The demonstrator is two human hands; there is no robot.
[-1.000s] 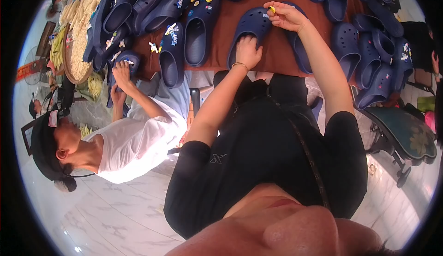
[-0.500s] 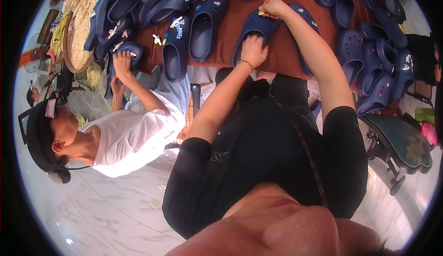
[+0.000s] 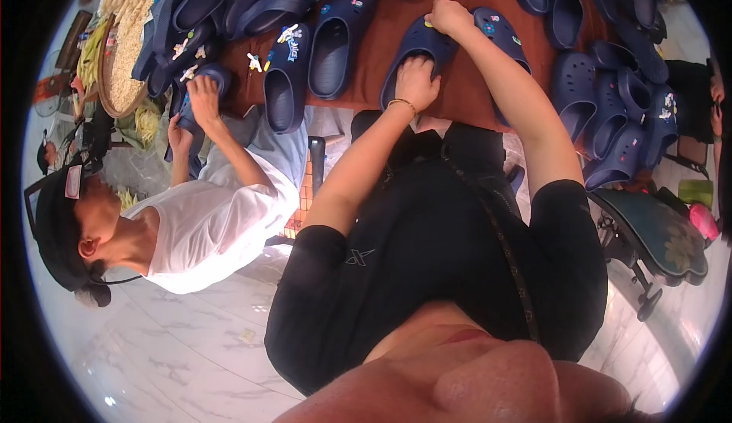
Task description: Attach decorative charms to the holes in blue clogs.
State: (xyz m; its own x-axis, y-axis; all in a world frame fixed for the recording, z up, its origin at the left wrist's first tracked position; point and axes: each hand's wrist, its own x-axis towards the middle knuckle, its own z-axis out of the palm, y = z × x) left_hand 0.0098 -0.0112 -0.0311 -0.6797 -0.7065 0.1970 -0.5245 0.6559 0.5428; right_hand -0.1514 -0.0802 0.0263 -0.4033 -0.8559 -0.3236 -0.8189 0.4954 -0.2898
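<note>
A navy clog lies toe-away on the table in front of me. My left hand reaches into its foot opening, the fingertips hidden under the upper and the thumb apart from them. Over the toe, my right hand is closed in a pinch; a small yellow shoe charm shows at its fingertips, against the clog's upper. Just right of it, partly behind my right forearm, lies another navy clog with several charms on its toe. To the left sit two charm-covered clogs, one navy clog nearer and another beside it.
A reddish-brown cloth covers the table. Piled navy clogs flank it on the right, more at far left. Loose charms lie left. A co-worker in a white shirt handles a clog there. A chair stands right.
My right hand stays at the clog's toe, turned slightly, with less of the yellow charm showing. My left hand stays inside the clog. The co-worker's hands have shifted on their clog.
</note>
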